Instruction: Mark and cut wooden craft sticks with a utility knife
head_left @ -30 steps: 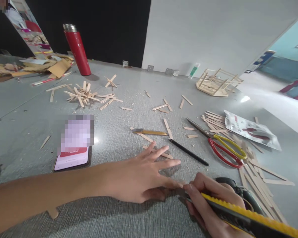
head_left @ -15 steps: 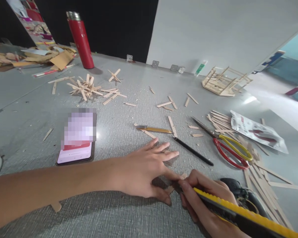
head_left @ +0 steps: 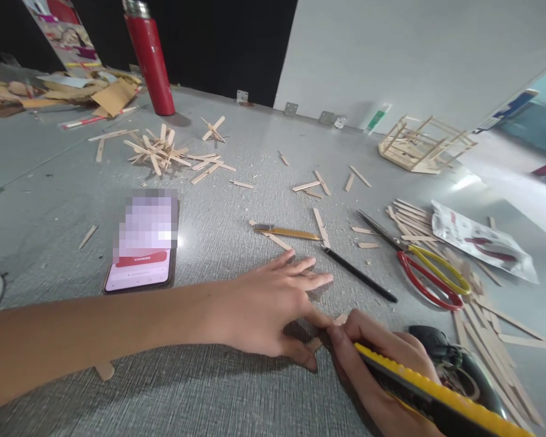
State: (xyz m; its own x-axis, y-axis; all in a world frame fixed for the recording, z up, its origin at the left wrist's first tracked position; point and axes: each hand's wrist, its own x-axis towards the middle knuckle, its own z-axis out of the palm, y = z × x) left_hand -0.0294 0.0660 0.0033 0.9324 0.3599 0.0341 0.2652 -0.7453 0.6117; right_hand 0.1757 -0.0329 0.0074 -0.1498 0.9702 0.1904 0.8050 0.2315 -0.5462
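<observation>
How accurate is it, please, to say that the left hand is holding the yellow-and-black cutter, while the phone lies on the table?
Not quite: the head view shows the right hand holding the yellow-and-black cutter. The phone does lie on the table.

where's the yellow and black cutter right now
The yellow and black cutter is at the lower right of the head view, held in the right hand and pointing toward the left hand.

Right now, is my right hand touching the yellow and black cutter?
Touching. The head view shows it: your right hand is closed around the yellow and black cutter, whose handle runs straight into the grip with no gap.
</observation>
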